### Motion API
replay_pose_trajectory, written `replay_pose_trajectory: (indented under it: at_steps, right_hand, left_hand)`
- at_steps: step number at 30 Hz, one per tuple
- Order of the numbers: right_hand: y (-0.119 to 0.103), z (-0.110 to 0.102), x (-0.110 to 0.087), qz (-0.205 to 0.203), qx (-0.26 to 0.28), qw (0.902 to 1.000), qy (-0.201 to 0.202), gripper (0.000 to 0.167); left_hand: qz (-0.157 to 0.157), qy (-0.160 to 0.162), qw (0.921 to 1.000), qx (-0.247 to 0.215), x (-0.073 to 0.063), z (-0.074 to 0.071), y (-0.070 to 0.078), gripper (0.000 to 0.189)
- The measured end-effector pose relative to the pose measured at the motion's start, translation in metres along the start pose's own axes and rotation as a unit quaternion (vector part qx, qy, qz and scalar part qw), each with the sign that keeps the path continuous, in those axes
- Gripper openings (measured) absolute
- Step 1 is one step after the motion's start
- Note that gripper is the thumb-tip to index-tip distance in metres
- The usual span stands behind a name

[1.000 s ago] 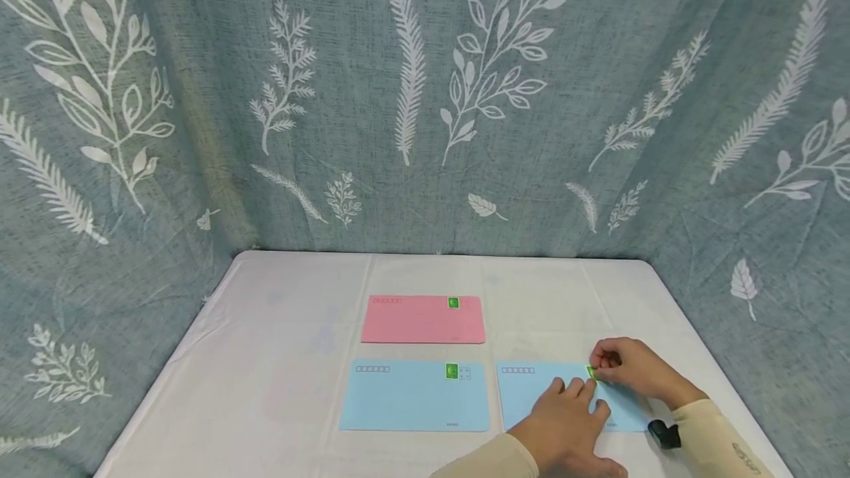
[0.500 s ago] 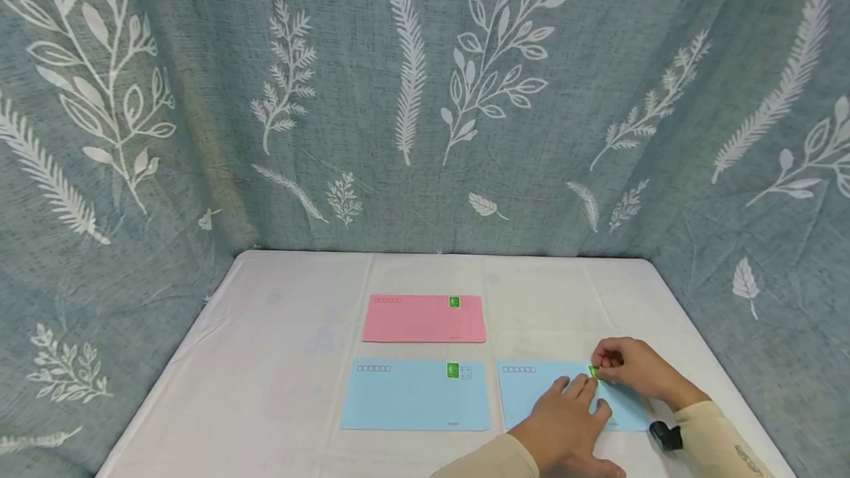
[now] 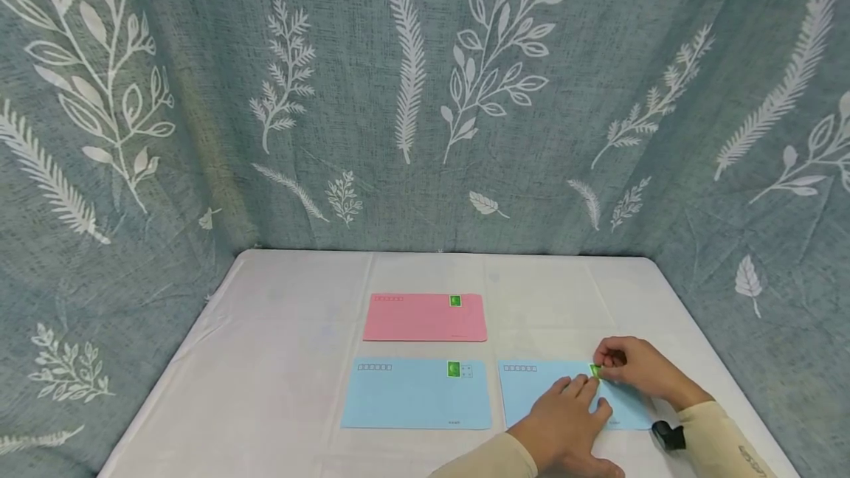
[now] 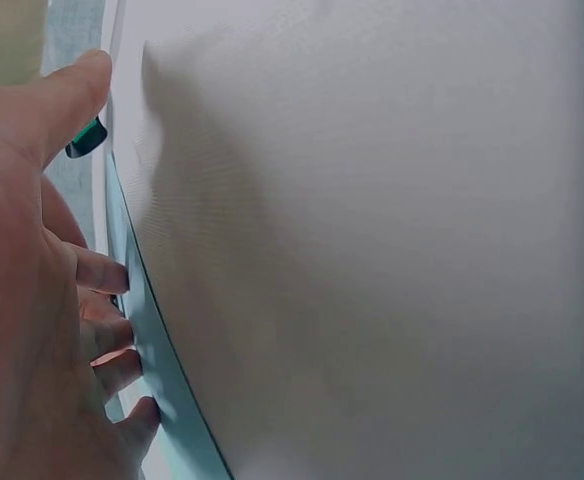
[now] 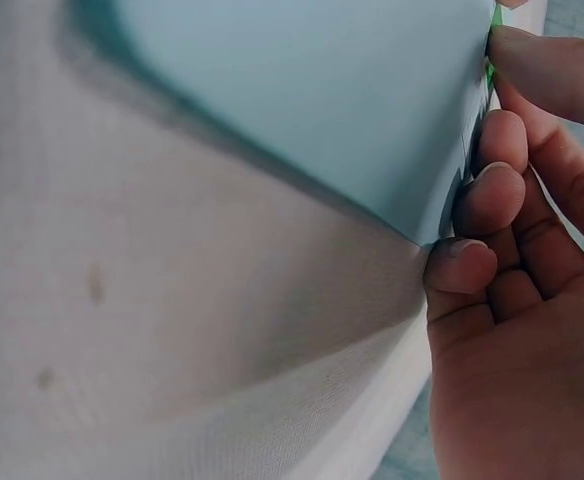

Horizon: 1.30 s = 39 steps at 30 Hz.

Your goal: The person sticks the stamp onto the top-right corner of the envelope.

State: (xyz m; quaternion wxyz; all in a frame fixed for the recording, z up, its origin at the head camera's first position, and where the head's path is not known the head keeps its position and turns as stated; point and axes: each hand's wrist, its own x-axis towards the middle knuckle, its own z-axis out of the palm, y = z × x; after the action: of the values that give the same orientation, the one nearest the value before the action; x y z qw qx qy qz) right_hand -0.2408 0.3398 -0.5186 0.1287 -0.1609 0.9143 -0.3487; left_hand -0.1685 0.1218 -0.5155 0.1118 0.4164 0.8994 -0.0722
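A blue envelope (image 3: 531, 393) lies on the right side of the white table, under both hands. My left hand (image 3: 564, 419) rests on it with fingers spread, fingertips near the top edge; in the left wrist view those fingers touch the envelope (image 4: 177, 400). At its upper right, my right hand (image 3: 640, 371) pinches a small green stamp (image 3: 595, 371) between thumb and index finger, mostly hidden by the fingertips. A green sliver of the stamp (image 5: 497, 16) shows in the right wrist view, where the other fingers curl by the envelope's edge.
To the left lies another blue envelope (image 3: 405, 400) bearing a green stamp (image 3: 454, 369). Behind it is a pink envelope (image 3: 412, 319), also stamped. A white cloth covers the table (image 3: 265, 360). A leaf-patterned curtain (image 3: 372, 190) surrounds its back and sides.
Both hands stay almost still. The right hand keeps its pinch on the stamp, and the left stays on the envelope. Only a slight shift of the whole view is visible.
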Motion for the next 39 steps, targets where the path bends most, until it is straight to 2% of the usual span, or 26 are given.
replay_pose_trajectory:
  at_steps: [7, 11, 15, 22, 27, 33, 39]
  right_hand:
    - [-0.0008, 0.0012, -0.0007, -0.019, -0.025, 0.9993, 0.019, 0.011]
    - [-0.0020, -0.0006, -0.0017, -0.032, -0.030, 0.9989, 0.015, 0.010]
    - [-0.0004, -0.0029, -0.0013, -0.029, -0.032, 0.9991, 0.005, 0.009]
    - [0.0002, -0.0013, 0.0033, -0.039, -0.065, 0.9969, 0.023, 0.014]
    - [-0.0004, -0.0003, 0.0036, -0.023, -0.047, 0.9986, 0.004, 0.012]
    - [-0.0006, 0.0021, 0.0040, -0.033, -0.056, 0.9978, 0.013, 0.012]
    - [0.0003, 0.0003, 0.0012, -0.030, -0.038, 0.9988, 0.000, 0.009]
  left_hand:
    - [-0.004, 0.018, 0.9998, 0.002, -0.0007, -0.0015, 0.0006, 0.089]
    - [-0.006, 0.020, 0.9998, 0.007, -0.0001, -0.0024, 0.0015, 0.089]
    - [-0.004, 0.017, 0.9998, 0.007, 0.0006, -0.0043, 0.0016, 0.090]
    - [-0.009, 0.010, 0.9999, 0.008, 0.0000, -0.0057, 0.0012, 0.091]
    - [-0.011, 0.003, 0.9999, 0.004, -0.0002, -0.0035, 0.0011, 0.091]
    - [-0.012, 0.002, 0.9999, 0.003, 0.0002, -0.0010, 0.0016, 0.091]
    - [-0.008, 0.010, 0.9999, -0.002, 0.0012, 0.0013, 0.0024, 0.090]
